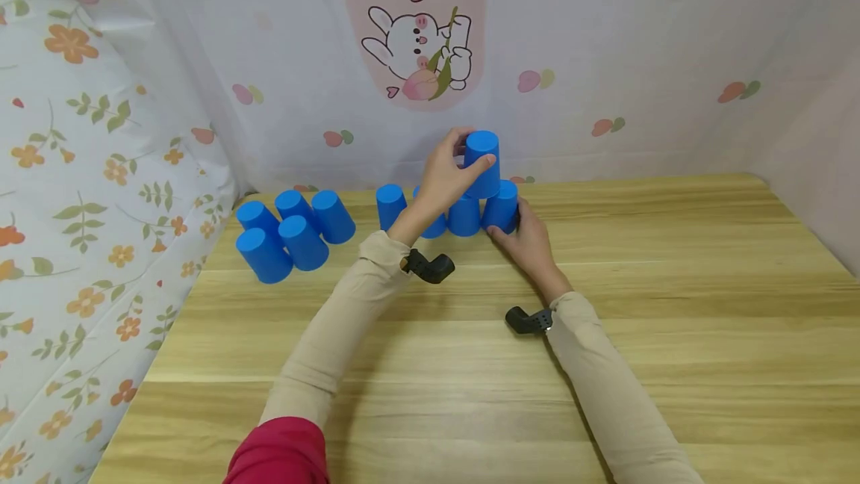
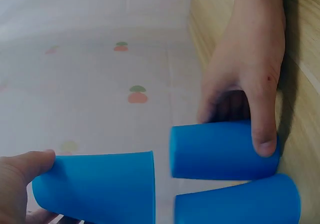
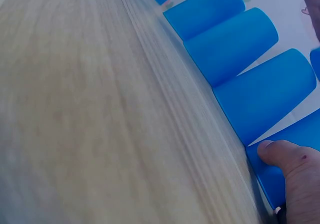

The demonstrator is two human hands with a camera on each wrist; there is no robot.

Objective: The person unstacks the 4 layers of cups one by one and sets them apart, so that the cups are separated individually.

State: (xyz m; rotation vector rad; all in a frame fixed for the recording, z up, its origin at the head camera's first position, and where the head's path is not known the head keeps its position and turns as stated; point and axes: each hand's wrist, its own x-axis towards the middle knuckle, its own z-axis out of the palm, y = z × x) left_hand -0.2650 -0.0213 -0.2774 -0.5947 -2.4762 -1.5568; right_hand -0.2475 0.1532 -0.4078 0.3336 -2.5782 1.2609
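the held blue cup (image 1: 487,181) hangs over the right part of the row, mouth down, its long axis near upright, in the left hand (image 1: 445,172), whose fingers and thumb grasp it around the sides. the relation that counts is straight below: its rim sits above the seam between the end cup (image 1: 501,209) and the neighbouring cup (image 1: 463,216), and the left wrist view shows a gap, so it is not touching them. the left hand is the nearer one; the right hand (image 1: 529,239) is lower, grasping the end cup, thumb on its near side. two more row cups (image 1: 391,204) stand leftward, one partly hidden by the left arm. farther left on the table (image 1: 457,394), five other cups (image 1: 304,243) stand grouped, with a printed cloth (image 1: 571,36) behind.
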